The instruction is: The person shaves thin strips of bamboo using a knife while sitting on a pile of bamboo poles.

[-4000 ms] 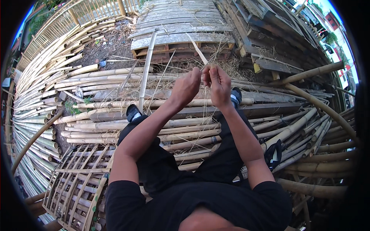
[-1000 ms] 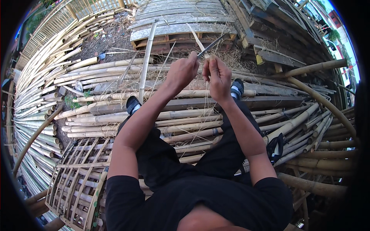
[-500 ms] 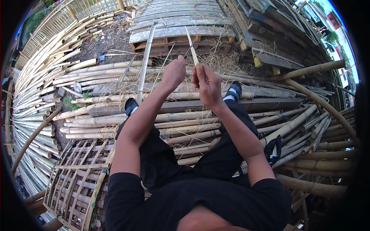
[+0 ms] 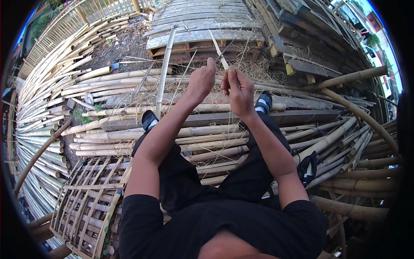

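Note:
My right hand (image 4: 239, 88) is closed around the lower end of a pale, flat bamboo strip (image 4: 223, 63), its thumb up. The strip tapers away from me toward the wooden slats. Close beside it, my left hand (image 4: 202, 83) is closed, its fingers mostly hidden behind its back. A dark narrow blade (image 4: 227, 48), seemingly a knife, slants up and right from the left hand and crosses the strip. The knife's handle is hidden in that hand.
A long split bamboo piece (image 4: 164, 69) leans left of my hands against a slatted pallet (image 4: 202, 36). Bamboo poles (image 4: 211, 130) lie beneath my legs, with shavings (image 4: 254, 64) beyond. Stacked timber (image 4: 308, 64) stands at the right; a woven bamboo lattice (image 4: 88, 203) at near left.
Both hands have shifted slightly to the right. The dark blade now shows farther out past the left hand, across the strip, and the right hand still grips the strip.

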